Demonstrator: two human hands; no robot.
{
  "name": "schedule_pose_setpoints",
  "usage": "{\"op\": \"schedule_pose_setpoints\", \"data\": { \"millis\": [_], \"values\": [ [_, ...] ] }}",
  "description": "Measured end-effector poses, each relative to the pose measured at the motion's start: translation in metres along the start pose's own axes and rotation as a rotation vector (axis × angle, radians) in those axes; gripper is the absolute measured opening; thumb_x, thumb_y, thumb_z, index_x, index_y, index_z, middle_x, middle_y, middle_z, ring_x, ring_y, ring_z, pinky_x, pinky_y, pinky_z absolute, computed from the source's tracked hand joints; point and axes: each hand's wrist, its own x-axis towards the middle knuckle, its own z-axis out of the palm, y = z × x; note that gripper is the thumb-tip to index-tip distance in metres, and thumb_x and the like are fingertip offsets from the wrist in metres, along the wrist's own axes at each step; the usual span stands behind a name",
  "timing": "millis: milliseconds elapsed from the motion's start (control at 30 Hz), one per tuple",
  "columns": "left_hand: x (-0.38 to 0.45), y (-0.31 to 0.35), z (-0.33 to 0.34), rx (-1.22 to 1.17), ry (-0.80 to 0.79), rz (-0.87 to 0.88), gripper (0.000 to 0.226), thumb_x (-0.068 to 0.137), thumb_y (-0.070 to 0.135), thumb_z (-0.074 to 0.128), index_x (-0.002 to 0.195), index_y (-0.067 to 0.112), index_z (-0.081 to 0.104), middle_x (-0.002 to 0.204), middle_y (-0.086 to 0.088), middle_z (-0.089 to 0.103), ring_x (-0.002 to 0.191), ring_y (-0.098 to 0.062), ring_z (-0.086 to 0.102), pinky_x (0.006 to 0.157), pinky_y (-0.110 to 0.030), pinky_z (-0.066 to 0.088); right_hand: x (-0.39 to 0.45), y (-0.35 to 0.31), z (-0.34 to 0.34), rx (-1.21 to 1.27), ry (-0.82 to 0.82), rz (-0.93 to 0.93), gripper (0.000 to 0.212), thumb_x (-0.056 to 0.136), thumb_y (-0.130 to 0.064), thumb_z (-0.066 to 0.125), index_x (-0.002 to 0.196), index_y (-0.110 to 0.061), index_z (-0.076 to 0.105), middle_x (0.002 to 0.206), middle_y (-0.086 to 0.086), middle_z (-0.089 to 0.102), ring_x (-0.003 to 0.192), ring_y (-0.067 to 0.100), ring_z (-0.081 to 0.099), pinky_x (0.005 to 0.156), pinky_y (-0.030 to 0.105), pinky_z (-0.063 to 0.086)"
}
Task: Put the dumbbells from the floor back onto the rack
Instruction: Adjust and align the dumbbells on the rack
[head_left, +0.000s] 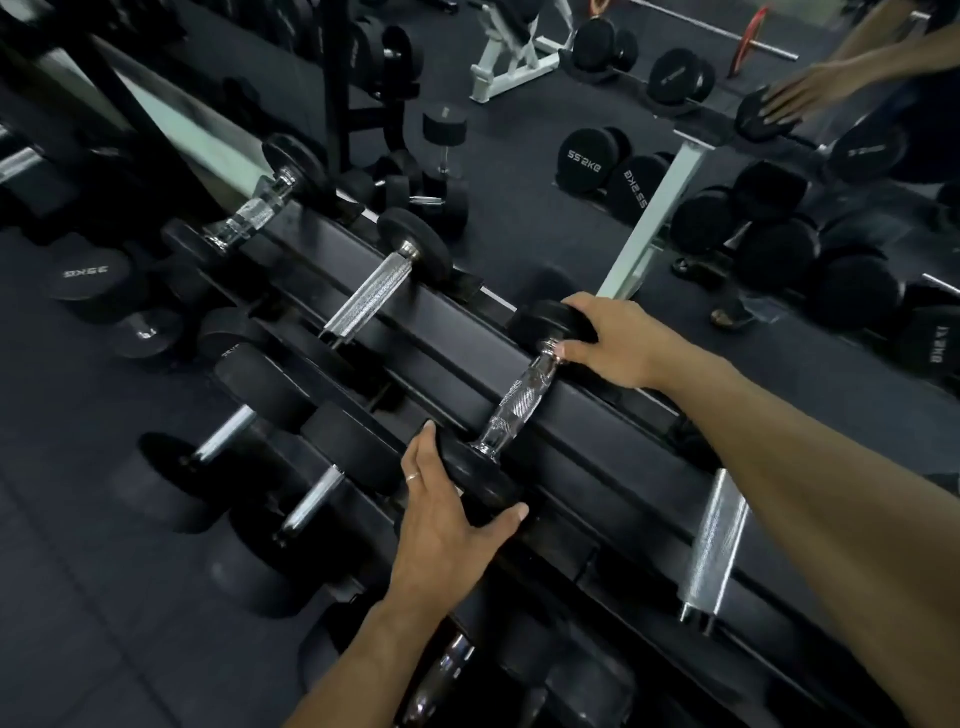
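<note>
A black dumbbell with a chrome knurled handle (519, 400) lies across the top rails of the black rack (587, 415). My left hand (441, 514) cups its near rubber head from the left. My right hand (618, 340) wraps over its far head by the mirror. Both hands touch the heads, not the handle. Two more dumbbells (371, 293) rest on the same tier farther left. Another chrome handle (719, 545) lies on the rack to the right.
Lower tiers hold several dumbbells (311, 499). On the floor at left stand heavy dumbbells (88, 283). A wall mirror behind the rack reflects more dumbbells (584, 158), a white bench frame (511, 57) and my own hand (800, 96).
</note>
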Motion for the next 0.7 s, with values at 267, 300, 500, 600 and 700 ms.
{"op": "schedule_pose_setpoints", "data": {
  "millis": [267, 300, 500, 600, 700],
  "values": [
    [0.002, 0.0, -0.005, 0.015, -0.03, 0.026, 0.113, 0.069, 0.038, 0.084, 0.149, 0.024, 0.005, 0.152, 0.01, 0.006, 0.093, 0.044, 0.01, 0.092, -0.003, 0.025, -0.007, 0.007, 0.004, 0.007, 0.034, 0.02, 0.042, 0.093, -0.026, 0.065, 0.133, -0.02, 0.051, 0.108, 0.006, 0.068, 0.099, 0.025, 0.064, 0.093, 0.042, 0.052],
    [0.002, 0.0, -0.005, 0.021, -0.028, 0.024, 0.112, 0.069, 0.038, 0.084, 0.149, 0.024, 0.006, 0.151, 0.01, 0.007, 0.093, 0.045, 0.011, 0.086, 0.004, 0.023, -0.007, 0.006, 0.004, 0.007, 0.037, 0.021, 0.042, 0.093, -0.026, 0.065, 0.133, -0.02, 0.051, 0.108, 0.006, 0.068, 0.1, 0.026, 0.063, 0.094, 0.042, 0.051],
    [-0.001, 0.004, -0.004, -0.009, -0.035, 0.005, 0.113, 0.07, 0.037, 0.083, 0.149, 0.027, 0.003, 0.151, 0.013, 0.004, 0.094, 0.021, 0.028, 0.095, -0.014, 0.029, -0.003, 0.004, 0.004, -0.019, 0.019, 0.035, 0.045, 0.093, -0.026, 0.065, 0.135, -0.022, 0.049, 0.108, 0.006, 0.067, 0.099, 0.026, 0.064, 0.093, 0.043, 0.052],
    [-0.001, 0.004, -0.004, -0.017, -0.024, 0.012, 0.114, 0.071, 0.036, 0.083, 0.15, 0.023, 0.002, 0.151, 0.011, 0.004, 0.09, 0.037, 0.02, 0.093, -0.009, 0.027, 0.001, 0.002, 0.005, -0.045, 0.03, 0.02, 0.044, 0.092, -0.026, 0.066, 0.133, -0.022, 0.05, 0.108, 0.007, 0.067, 0.1, 0.028, 0.064, 0.093, 0.043, 0.052],
    [-0.001, 0.004, -0.003, -0.01, -0.043, 0.005, 0.114, 0.072, 0.036, 0.083, 0.15, 0.022, 0.001, 0.152, 0.01, 0.003, 0.089, 0.031, 0.026, 0.095, -0.011, 0.025, 0.002, 0.002, 0.007, -0.053, 0.044, 0.025, 0.042, 0.093, -0.026, 0.064, 0.132, -0.021, 0.05, 0.107, 0.008, 0.068, 0.099, 0.029, 0.064, 0.092, 0.044, 0.052]
  ]
}}
